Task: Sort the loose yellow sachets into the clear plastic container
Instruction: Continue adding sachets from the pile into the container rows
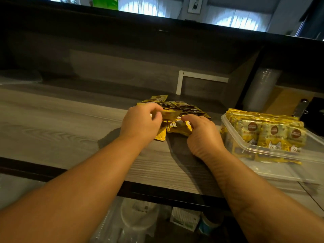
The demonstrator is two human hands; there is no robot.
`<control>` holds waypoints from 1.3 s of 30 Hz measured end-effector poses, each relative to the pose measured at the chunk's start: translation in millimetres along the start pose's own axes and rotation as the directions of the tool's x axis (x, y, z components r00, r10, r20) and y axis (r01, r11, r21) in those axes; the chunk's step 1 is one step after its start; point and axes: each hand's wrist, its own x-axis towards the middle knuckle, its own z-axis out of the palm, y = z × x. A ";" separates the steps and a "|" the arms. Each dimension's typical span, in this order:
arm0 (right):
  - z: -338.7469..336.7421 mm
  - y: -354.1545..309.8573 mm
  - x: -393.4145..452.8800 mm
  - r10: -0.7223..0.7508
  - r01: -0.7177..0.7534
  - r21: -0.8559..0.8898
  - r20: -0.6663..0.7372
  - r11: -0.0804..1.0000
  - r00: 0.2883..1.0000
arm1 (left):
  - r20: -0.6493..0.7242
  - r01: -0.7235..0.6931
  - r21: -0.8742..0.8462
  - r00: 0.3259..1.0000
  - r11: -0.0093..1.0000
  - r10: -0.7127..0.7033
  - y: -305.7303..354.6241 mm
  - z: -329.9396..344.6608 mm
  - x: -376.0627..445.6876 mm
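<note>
Sachets (182, 106) lay heaped on the wooden shelf (52, 123), left of the clear container (315, 148), which held upright rows. Left hand (140, 124) pinched one sachet (172, 114) above the heap. Right hand (203, 133) gripped another sachet (178, 128) at its near edge.

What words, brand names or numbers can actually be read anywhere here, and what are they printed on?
None can be read.
Sachets in the clear plastic container: each packed sachet has a brown round logo with blurred lettering above a cat face.
Loose yellow sachets under the left hand and right hand: a barcode label shows, digits too small.
Green box up top: no legible print.
</note>
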 end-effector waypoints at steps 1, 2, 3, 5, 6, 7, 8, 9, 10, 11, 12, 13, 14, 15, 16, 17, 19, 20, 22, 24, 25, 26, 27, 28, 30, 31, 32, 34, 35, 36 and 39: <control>-0.2 0.2 0.2 -0.005 0.005 0.003 0.012 1.000 1.000 | -0.075 0.010 -0.088 0.997 0.996 -0.016 0.2 -2.9 0.7; -0.3 0.2 0.3 -0.012 0.012 0.001 0.021 1.000 1.000 | -0.125 0.021 -0.177 0.991 0.984 -0.044 1.5 -6.1 0.9; -0.8 0.2 0.7 -0.020 0.020 0.002 0.025 1.000 0.999 | -0.150 0.042 -0.270 0.985 0.962 -0.085 2.5 -8.1 1.7; -1.1 0.0 1.1 -0.037 0.037 0.005 0.032 0.999 0.999 | -0.104 0.163 -0.492 0.964 0.855 -0.244 5.4 -11.3 3.4; -0.9 0.1 0.8 -0.044 0.044 -0.001 0.032 0.999 0.999 | -0.037 0.246 -0.598 0.942 0.763 -0.332 7.7 -13.3 3.7; -0.4 0.5 1.0 -0.048 0.049 -0.005 0.032 0.999 0.998 | 0.037 0.316 -0.677 0.916 0.665 -0.399 9.6 -15.6 4.2; -0.4 0.0 1.2 -0.046 0.046 -0.010 0.036 0.999 0.998 | 0.104 0.371 -0.730 0.890 0.574 -0.444 11.3 -18.2 4.5; -0.6 -0.5 2.0 -0.041 0.042 -0.020 0.046 0.999 0.998 | 0.160 0.409 -0.767 0.868 0.494 -0.471 11.9 -20.5 5.1; -1.3 -1.5 2.6 -0.037 0.039 -0.033 0.057 0.999 0.998 | 0.205 0.435 -0.791 0.852 0.431 -0.482 12.5 -22.9 5.1; -1.8 -2.2 2.7 -0.030 0.033 -0.048 0.063 0.998 0.998 | 0.240 0.451 -0.803 0.843 0.390 -0.482 12.1 -23.9 5.2; -2.1 -3.1 1.9 -0.017 0.021 -0.059 0.067 0.998 0.998 | 0.266 0.465 -0.805 0.837 0.367 -0.477 12.7 -24.9 4.4; -2.6 -3.1 2.0 -0.014 0.018 -0.061 0.058 0.998 0.998 | 0.285 0.478 -0.803 0.833 0.356 -0.475 12.7 -24.8 3.3; -3.3 -3.2 0.6 -0.021 0.023 -0.050 0.044 0.998 0.999 | 0.301 0.491 -0.798 0.827 0.349 -0.476 13.5 -24.9 1.7; -4.2 -4.3 -1.7 -0.025 0.025 -0.028 0.027 0.999 0.999 | 0.312 0.502 -0.792 0.821 0.346 -0.478 14.6 -25.1 0.4; -6.1 -7.9 -5.7 -0.024 0.024 -0.013 0.011 1.000 1.000 | 0.323 0.512 -0.785 0.818 0.349 -0.476 16.9 -26.7 -0.6; -8.8 -11.4 -9.5 -0.043 0.043 -0.026 -0.012 0.999 0.999 | 0.329 0.520 -0.774 0.817 0.360 -0.473 20.1 -28.8 -1.8; -15.0 -19.0 -16.2 -0.124 0.115 -0.083 -0.116 0.990 0.985 | 0.333 0.530 -0.758 0.815 0.380 -0.473 30.1 -34.8 -1.8; -18.9 -22.0 -20.2 -0.177 0.166 -0.078 -0.170 0.983 0.969 | 0.329 0.527 -0.756 0.818 0.387 -0.472 36.3 -38.6 -1.1; -31.8 -24.3 -27.2 -0.172 0.236 0.264 -0.245 0.935 0.954 | 0.309 0.519 -0.746 0.825 0.417 -0.472 48.5 -46.2 0.7; -59.2 -26.3 -41.1 -0.085 0.240 0.666 -0.257 0.706 0.963 | 0.294 0.507 -0.733 0.838 0.454 -0.460 64.2 -52.0 0.9; -73.2 -23.3 -46.5 -0.041 0.221 0.761 -0.248 0.610 0.968 | 0.292 0.497 -0.729 0.848 0.471 -0.443 71.7 -52.9 0.6; -88.1 -19.2 -51.2 0.010 0.184 0.807 -0.229 0.561 0.973 | 0.291 0.486 -0.723 0.858 0.490 -0.423 81.7 -52.9 -0.5; -101.5 -12.6 -54.3 0.042 0.174 0.801 -0.240 0.572 0.970 | 0.286 0.475 -0.712 0.869 0.516 -0.405 91.8 -51.3 -1.3; -113.3 -4.1 -56.6 0.048 0.197 0.741 -0.295 0.643 0.954 | 0.282 0.466 -0.700 0.877 0.542 -0.390 102.8 -49.2 -2.7; -137.2 15.6 -66.2 0.032 0.249 0.605 -0.414 0.756 0.910 | 0.286 0.445 -0.674 0.893 0.589 -0.348 122.7 -40.3 -4.1; -147.3 26.7 -69.1 0.046 0.244 0.596 -0.429 0.765 0.902 | 0.296 0.438 -0.658 0.898 0.612 -0.325 132.6 -34.2 -4.0; -155.6 38.3 -72.0 0.069 0.222 0.608 -0.418 0.762 0.906 | 0.308 0.431 -0.638 0.902 0.638 -0.301 142.5 -27.5 -3.5; -172.2 58.9 -79.5 0.131 0.162 0.643 -0.383 0.749 0.915 | 0.330 0.398 -0.582 0.913 0.709 -0.242 164.1 -12.9 -2.8; -178.6 69.9 -82.0 0.149 0.142 0.646 -0.374 0.750 0.915 | 0.347 0.374 -0.552 0.916 0.745 -0.203 175.1 -5.3 -3.2; -184.1 81.5 -84.6 0.165 0.132 0.651 -0.374 0.748 0.913 | 0.367 0.347 -0.524 0.916 0.778 -0.161 186.1 2.6 -3.8; -195.6 113.7 -92.6 0.215 0.122 0.682 -0.387 0.721 0.897 | 0.416 0.226 -0.429 0.909 0.875 -0.031 210.7 28.6 -6.6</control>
